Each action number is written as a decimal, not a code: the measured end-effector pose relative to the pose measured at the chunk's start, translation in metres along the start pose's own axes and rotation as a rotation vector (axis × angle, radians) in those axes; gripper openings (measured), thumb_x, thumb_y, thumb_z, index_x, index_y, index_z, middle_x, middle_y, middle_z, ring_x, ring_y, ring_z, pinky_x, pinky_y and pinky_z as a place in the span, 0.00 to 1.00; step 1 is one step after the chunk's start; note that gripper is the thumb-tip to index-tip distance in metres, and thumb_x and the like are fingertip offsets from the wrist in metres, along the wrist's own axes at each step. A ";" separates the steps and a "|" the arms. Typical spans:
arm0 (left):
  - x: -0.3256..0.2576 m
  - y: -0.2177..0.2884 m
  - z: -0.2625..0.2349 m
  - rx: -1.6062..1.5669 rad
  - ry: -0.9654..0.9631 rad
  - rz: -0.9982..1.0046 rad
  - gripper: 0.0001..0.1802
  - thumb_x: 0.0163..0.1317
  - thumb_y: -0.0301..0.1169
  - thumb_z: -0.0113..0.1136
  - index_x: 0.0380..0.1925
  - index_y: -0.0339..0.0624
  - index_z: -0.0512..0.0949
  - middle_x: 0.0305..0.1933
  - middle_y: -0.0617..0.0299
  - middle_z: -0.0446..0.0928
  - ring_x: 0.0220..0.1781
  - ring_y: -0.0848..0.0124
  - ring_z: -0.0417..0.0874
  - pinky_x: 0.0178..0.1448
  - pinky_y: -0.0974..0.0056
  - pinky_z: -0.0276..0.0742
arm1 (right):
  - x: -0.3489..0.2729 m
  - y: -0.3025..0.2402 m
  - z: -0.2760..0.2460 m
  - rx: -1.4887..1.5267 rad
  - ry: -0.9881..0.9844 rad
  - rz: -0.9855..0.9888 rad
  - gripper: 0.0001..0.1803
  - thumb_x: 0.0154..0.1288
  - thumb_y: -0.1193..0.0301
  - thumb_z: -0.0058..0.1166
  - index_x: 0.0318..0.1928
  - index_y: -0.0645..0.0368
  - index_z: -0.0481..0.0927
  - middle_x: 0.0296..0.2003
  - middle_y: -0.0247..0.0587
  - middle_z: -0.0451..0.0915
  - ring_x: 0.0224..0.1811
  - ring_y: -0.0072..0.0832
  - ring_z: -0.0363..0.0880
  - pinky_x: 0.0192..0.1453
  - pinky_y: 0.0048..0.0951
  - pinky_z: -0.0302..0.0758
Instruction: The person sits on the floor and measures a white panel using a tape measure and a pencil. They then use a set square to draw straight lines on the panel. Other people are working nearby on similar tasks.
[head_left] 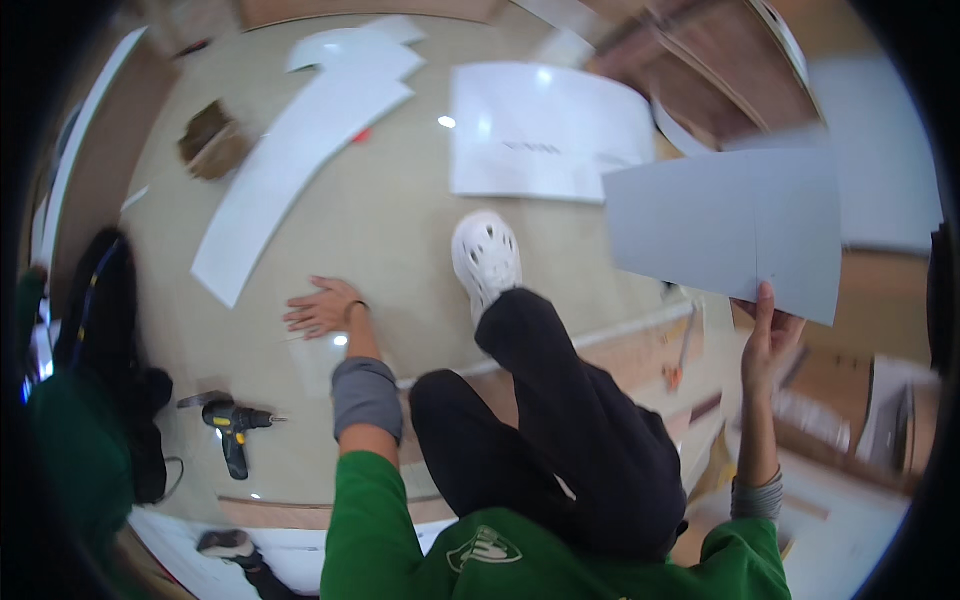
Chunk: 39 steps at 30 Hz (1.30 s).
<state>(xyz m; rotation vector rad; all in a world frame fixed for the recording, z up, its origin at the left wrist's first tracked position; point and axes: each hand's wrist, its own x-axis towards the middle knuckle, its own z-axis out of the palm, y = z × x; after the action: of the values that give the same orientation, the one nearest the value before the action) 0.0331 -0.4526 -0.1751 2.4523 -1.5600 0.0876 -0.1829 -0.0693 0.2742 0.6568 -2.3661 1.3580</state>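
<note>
My left hand (325, 308) lies flat on the tiled floor, fingers spread, holding nothing. Out to the right, my right hand (768, 330) grips the lower edge of a grey panel (700, 222), thumb on the near face and fingers behind it. The panel is held up off the floor, with a slightly curved top and a thin line across it. Beyond my foot, a large white curved panel (550, 130) lies with a dark mark on it. A long white curved strip (290, 170) lies ahead of my left hand.
A cordless drill (235, 430) lies left of my knees. Farther off is a crumpled brown bag (212, 142). My white clog (487, 255) stands on the floor. Another person in dark trousers (110, 340) is at the left edge. Brown boards (700, 65) lean at the far right.
</note>
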 end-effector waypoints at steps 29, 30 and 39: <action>-0.178 -0.149 -0.137 -0.428 -0.107 1.113 0.10 0.68 0.30 0.53 0.40 0.33 0.76 0.43 0.46 0.77 0.48 0.49 0.76 0.56 0.52 0.70 | -0.347 0.364 -0.183 0.952 -0.165 1.259 0.25 0.74 0.68 0.52 0.65 0.57 0.59 0.54 0.46 0.77 0.48 0.38 0.84 0.47 0.41 0.86; -0.187 -0.164 -0.147 -0.434 -0.136 1.076 0.10 0.68 0.31 0.53 0.40 0.34 0.76 0.42 0.47 0.77 0.47 0.49 0.77 0.53 0.51 0.71 | -0.347 0.360 -0.171 0.997 -0.189 1.275 0.25 0.74 0.69 0.52 0.65 0.58 0.59 0.54 0.47 0.77 0.48 0.38 0.84 0.47 0.41 0.86; -0.274 -0.165 -0.204 -0.113 -0.343 1.094 0.12 0.73 0.37 0.46 0.36 0.38 0.71 0.40 0.43 0.78 0.43 0.40 0.78 0.42 0.43 0.72 | -0.369 0.392 -0.168 0.802 -0.332 1.396 0.21 0.76 0.60 0.48 0.58 0.63 0.67 0.50 0.51 0.79 0.45 0.41 0.86 0.44 0.41 0.86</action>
<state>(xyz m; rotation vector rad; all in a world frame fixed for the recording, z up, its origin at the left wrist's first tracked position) 0.0790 -0.0970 -0.0519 1.3032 -2.7578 -0.2415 -0.0772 0.3317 -0.1077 -0.9818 -2.4107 2.9567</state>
